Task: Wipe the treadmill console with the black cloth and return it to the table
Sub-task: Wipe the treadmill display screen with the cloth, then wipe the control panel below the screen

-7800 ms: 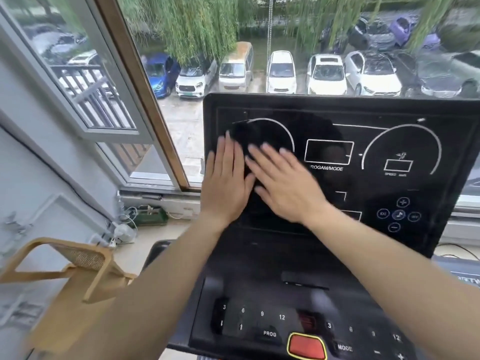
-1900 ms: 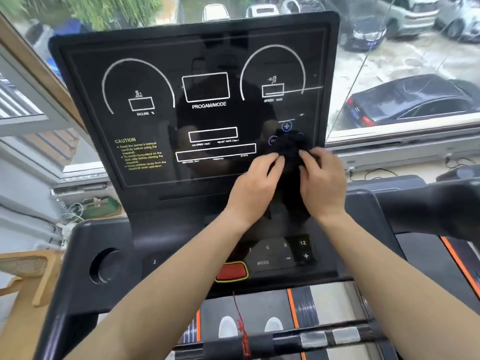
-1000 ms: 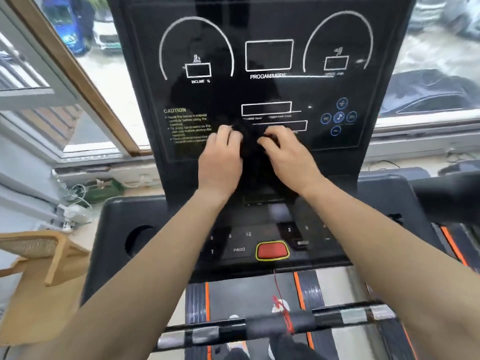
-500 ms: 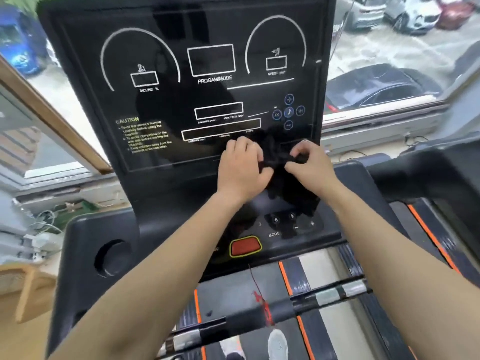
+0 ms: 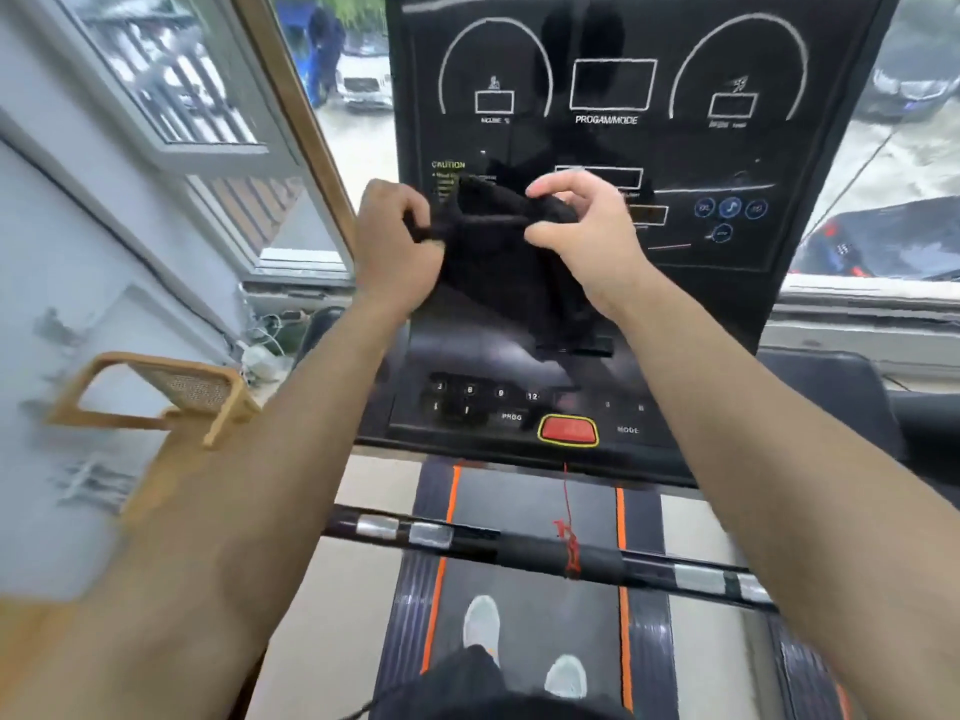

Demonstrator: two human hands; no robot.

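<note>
Both-handed now — left hand (image 5: 397, 241) and right hand (image 5: 582, 236) fingers clamped on the black cloth (image 5: 498, 252) — before the console (image 5: 649, 148).

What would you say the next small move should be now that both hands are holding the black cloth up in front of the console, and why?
Probably gather the black cloth into one hand and turn left. The left hand and right hand pinch its top edge, so it hangs loosely in front of the console, not pressed flat against it. That suggests wiping is done. No table is clearly in view; only a wooden piece shows at left.
</note>
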